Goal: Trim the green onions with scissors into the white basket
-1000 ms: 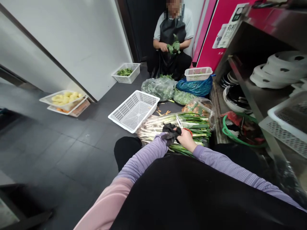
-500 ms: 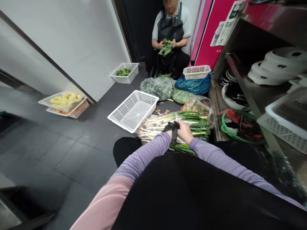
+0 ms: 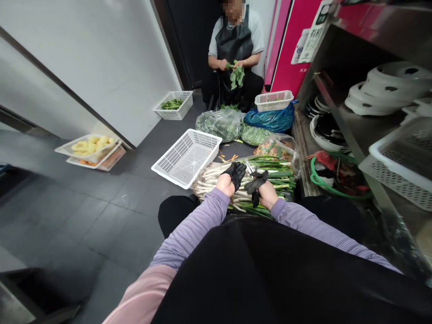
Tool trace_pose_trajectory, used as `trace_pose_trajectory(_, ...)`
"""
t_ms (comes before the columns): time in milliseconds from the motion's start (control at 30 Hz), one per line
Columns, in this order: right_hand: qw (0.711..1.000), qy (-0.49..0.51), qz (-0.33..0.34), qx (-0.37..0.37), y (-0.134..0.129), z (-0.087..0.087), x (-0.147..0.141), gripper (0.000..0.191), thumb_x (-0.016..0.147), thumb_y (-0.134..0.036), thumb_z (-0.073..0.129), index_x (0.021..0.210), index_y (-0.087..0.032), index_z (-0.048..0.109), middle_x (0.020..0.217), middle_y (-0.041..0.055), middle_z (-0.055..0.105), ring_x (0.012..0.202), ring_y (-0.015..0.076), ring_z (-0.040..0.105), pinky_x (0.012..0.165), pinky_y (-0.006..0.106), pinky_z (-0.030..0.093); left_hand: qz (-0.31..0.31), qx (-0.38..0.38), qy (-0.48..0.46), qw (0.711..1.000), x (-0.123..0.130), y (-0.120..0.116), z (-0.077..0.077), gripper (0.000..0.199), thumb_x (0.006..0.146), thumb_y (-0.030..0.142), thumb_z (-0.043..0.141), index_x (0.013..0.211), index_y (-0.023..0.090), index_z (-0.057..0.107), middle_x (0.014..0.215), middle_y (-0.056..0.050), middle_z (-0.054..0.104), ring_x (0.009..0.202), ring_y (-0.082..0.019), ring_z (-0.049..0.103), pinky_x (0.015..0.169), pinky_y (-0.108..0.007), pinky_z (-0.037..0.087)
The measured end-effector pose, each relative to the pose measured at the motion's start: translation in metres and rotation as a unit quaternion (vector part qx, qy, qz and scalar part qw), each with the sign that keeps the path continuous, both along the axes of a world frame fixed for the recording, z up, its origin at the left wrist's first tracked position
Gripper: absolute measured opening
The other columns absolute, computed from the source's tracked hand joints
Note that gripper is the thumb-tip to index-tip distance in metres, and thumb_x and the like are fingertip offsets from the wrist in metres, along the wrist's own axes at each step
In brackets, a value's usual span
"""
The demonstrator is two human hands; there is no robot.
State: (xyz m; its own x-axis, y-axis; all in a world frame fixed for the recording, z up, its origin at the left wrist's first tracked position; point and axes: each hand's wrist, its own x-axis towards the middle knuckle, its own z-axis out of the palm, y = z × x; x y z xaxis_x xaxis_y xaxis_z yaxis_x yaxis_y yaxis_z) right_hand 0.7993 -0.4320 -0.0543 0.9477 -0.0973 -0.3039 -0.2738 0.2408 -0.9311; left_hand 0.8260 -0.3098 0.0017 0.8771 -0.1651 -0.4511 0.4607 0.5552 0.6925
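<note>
Scallions (image 3: 278, 175), white-stalked and green-leaved, lie beside the white basket (image 3: 185, 164); our black-gloved left hand (image 3: 232, 177) is unclenched; our right hand's (image 3: 262, 189) grip we cannot tell.

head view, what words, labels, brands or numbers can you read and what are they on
"有机": on the white panel on the pink cabinet.
"天": on the pink cabinet, below the pictured bottle; the next character is too blurred.
Smaller print on panel and bottle: too small to read.

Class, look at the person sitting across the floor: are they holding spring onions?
No, the person holds leafy greens, while the spring onions lie beside the large white basket.
</note>
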Motion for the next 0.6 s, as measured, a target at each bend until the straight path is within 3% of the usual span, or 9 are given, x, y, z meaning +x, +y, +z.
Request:
trace_pose_trajectory(167, 0.998, 0.036, -0.007, 0.057, -0.004, -0.002, 0.001, 0.04, 0.065, -0.053, 0.069, 0.068, -0.022, 0.044, 0.054, -0.0034, 0.047, 0.047, 0.0097, 0.037, 0.051, 0.028, 0.041, 0.014, -0.127, 0.124, 0.984, -0.013, -0.003, 0.016, 0.026, 0.095, 0.023, 0.049, 0.11, 0.011, 0.066, 0.1, -0.015, 0.072, 0.094, -0.02, 0.07, 0.088, -0.035, 0.055)
trace_pose_trajectory(367, 1.0, 0.006, -0.024, -0.007, 0.004, -0.003, -0.001, 0.032, 0.058, -0.041, 0.072, 0.061, -0.021, 0.047, 0.051, -0.0034, 0.046, 0.049, 0.01, 0.039, 0.05, 0.026, 0.036, -0.008, -0.121, 0.094, 0.988, -0.017, -0.013, 0.014, 0.026, 0.091, 0.028, 0.058, 0.107, 0.011, 0.068, 0.097, -0.013, 0.073, 0.089, -0.021, 0.071, 0.085, -0.035, 0.057)
trace_pose_trajectory(600, 0.988, -0.018, -0.072, -0.133, -0.007, -0.031, 0.009, 0.012, 0.058, -0.024, 0.059, 0.055, -0.022, 0.047, 0.048, -0.0032, 0.044, 0.052, 0.0121, 0.038, 0.051, 0.026, 0.032, 0.017, -0.073, 0.038, 0.996, -0.016, -0.031, -0.004, 0.027, 0.083, 0.021, 0.064, 0.108, 0.013, 0.069, 0.09, -0.008, 0.074, 0.081, -0.018, 0.071, 0.085, -0.033, 0.056)
